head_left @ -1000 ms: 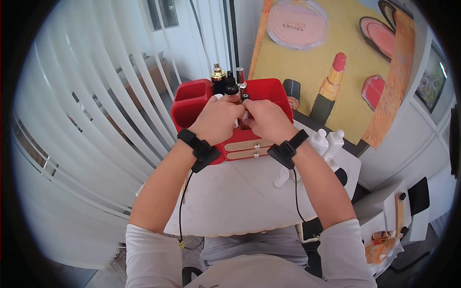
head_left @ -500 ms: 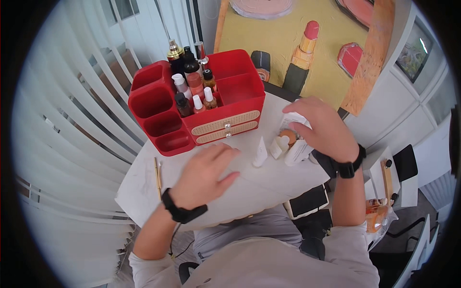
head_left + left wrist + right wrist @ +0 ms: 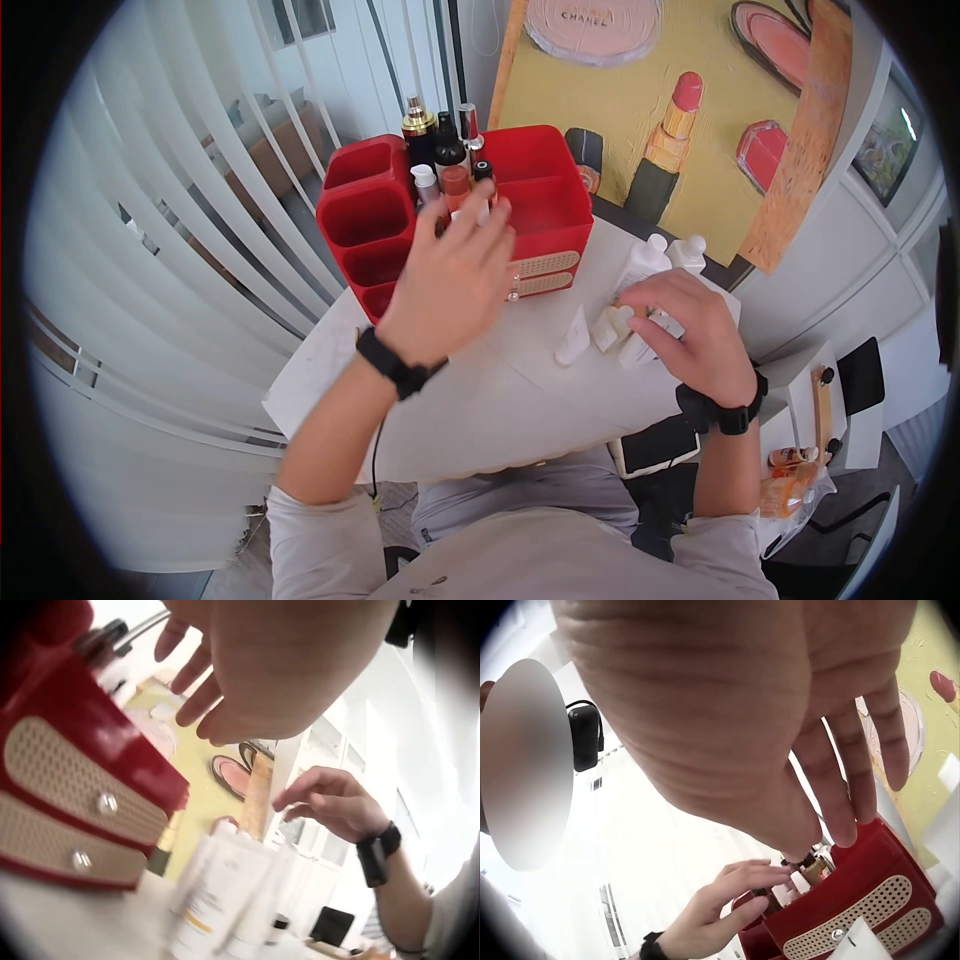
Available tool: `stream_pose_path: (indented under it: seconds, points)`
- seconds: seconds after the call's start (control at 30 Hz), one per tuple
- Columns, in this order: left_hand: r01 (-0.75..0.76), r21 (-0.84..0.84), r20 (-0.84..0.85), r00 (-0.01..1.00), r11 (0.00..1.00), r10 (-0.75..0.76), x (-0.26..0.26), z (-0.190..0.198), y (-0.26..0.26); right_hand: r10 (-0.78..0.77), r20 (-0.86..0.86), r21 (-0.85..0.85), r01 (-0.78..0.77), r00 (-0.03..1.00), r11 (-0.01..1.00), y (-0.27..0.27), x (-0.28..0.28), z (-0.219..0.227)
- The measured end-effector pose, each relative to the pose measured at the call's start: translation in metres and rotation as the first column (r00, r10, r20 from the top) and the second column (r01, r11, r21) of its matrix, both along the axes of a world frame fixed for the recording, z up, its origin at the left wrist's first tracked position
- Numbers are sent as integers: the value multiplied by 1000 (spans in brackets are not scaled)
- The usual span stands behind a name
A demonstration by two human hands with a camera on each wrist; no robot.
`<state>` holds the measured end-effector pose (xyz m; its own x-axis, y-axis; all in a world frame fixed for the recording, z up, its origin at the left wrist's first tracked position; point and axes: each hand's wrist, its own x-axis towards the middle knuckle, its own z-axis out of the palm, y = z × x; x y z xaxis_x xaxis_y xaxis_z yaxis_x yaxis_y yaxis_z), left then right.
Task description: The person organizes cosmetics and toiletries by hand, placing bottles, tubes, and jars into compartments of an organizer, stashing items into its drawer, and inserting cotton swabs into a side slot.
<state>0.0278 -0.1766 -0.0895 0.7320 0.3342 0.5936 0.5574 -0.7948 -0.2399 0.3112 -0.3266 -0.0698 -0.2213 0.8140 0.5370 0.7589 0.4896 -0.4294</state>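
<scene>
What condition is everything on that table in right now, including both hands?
Left hand: fingers spread, holding nothing, above the bottles.
Right hand: fingers relaxed, resting over the white tubes.
Red organizer: upright, both drawers closed.
Bottles: upright, capped, in the organizer.
White bottles: upright on the table.

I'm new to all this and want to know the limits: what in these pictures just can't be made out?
- Head view: the left hand covers the front bottles in the red organizer; whether it touches one is hidden.
- Head view: the right hand covers part of the white tubes; its grip is unclear.
- Left wrist view: tube labels are blurred.
- Right wrist view: the palm blocks the table.
</scene>
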Motion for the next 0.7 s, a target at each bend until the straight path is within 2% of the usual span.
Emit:
stream_pose_path:
  seconds: [0.03, 0.07, 0.13, 0.27, 0.37, 0.47, 0.53, 0.57, 0.63, 0.67, 0.7]
  points:
    - [-64, 18, -39, 997, 998, 65, 0, 9, 6, 2, -6, 2, -2, 1000, 1000, 1, -4, -2]
    - [-67, 24, -42, 997, 997, 68, -1, 13, 14, -16, -38, -10, 15, 999, 1000, 3, -8, -3]
    - [-73, -21, -185, 980, 997, 68, -4, 14, 27, -33, -72, -17, 32, 997, 999, 6, -10, -5]
    - [-79, -30, -218, 973, 996, 71, -2, 13, 27, -66, -19, 5, 67, 998, 998, 10, -7, -9]
    - [-93, -71, -186, 979, 993, 78, 0, 7, 25, -79, 2, 32, 79, 997, 996, 11, 2, -9]
    - [-40, -97, -97, 995, 994, 31, 2, 6, 17, -99, -4, 72, 99, 995, 992, 12, 14, -6]
    - [56, -58, 80, 995, 997, -51, 0, 6, 4, -133, -15, 94, 134, 991, 986, 14, 25, -5]
    - [78, -69, 75, 994, 995, -73, -1, 1, -4, -147, 9, 123, 145, 989, 982, 15, 32, -4]
    - [172, -219, 184, 974, 960, -132, -5, -14, -24, -192, 32, 139, 186, 981, 973, 9, 44, -7]
    - [196, -227, 184, 971, 954, -155, -4, -22, -33, -217, 5, 71, 217, 976, 974, 6, 47, -8]
    - [223, -332, 163, 971, 917, -177, -3, -29, -42, -241, -21, 5, 241, 970, 971, 4, 50, -8]
